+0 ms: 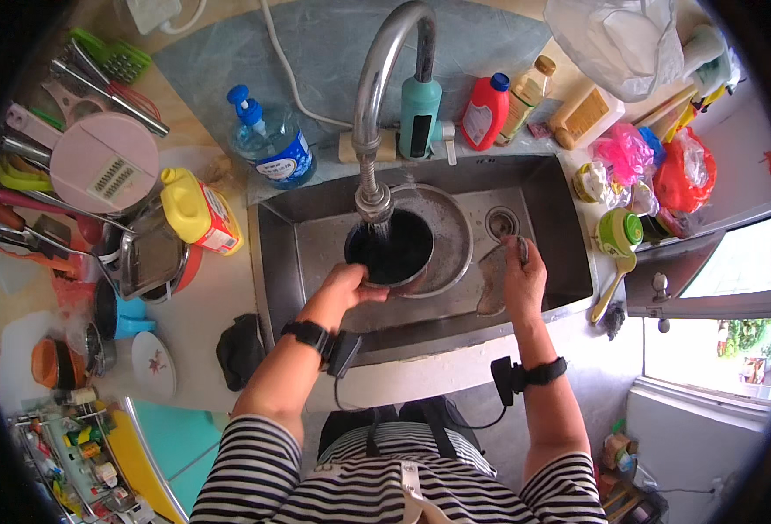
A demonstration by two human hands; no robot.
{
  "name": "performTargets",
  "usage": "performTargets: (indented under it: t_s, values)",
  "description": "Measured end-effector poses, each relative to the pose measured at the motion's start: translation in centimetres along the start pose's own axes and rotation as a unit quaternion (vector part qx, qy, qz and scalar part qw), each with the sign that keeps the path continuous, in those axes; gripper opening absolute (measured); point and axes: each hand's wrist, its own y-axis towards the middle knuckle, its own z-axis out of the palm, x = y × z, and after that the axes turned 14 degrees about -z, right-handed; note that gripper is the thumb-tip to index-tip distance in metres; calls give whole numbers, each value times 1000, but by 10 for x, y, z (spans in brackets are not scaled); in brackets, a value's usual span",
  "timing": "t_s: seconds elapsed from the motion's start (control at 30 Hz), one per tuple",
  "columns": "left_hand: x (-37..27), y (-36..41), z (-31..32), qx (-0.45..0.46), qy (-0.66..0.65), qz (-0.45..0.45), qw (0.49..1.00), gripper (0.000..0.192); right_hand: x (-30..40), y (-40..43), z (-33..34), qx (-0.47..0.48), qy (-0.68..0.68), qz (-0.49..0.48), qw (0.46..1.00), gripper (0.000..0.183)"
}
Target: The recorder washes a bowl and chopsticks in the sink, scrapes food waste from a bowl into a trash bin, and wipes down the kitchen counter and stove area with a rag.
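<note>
My left hand (353,285) grips the near rim of a dark round bowl or pan (389,252) under the faucet (374,200). Water runs from the faucet into it. Beneath and to its right, a round metal pan or lid (454,242) lies in the stainless steel sink (320,229). My right hand (525,275) holds a worn, brownish cloth (492,281) that hangs over the right part of the sink, just below the drain (502,223). What the fingers of my left hand do under the rim is hidden.
Behind the sink stand a blue pump bottle (274,147), a teal bottle (419,114) and a red bottle (486,112). A yellow jug (201,213) and stacked pans are at the left. A green-lidded jar (619,232) and a yellow spoon (613,288) lie at the right, a black cloth (241,350) at the near left.
</note>
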Motion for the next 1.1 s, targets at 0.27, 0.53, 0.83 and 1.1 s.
performTargets:
  t_s: [0.27, 0.53, 0.83, 1.1]
  values:
    - [-1, -26, -8, -94, -1, 120, 988, 45, 8, 4, 3, -3, 3, 25, 1000, 23]
    - [1, -31, -10, -150, 5, 200, 968, 43, -5, 0, -2, -1, 6, 5, 1000, 25]
    - [9, -3, 16, -20, -49, 144, 988, 43, -7, -4, -5, -6, 8, 27, 1000, 25]
    - [-4, 2, 9, -6, -62, 100, 993, 40, -1, -7, 0, -18, 36, 35, 999, 25]
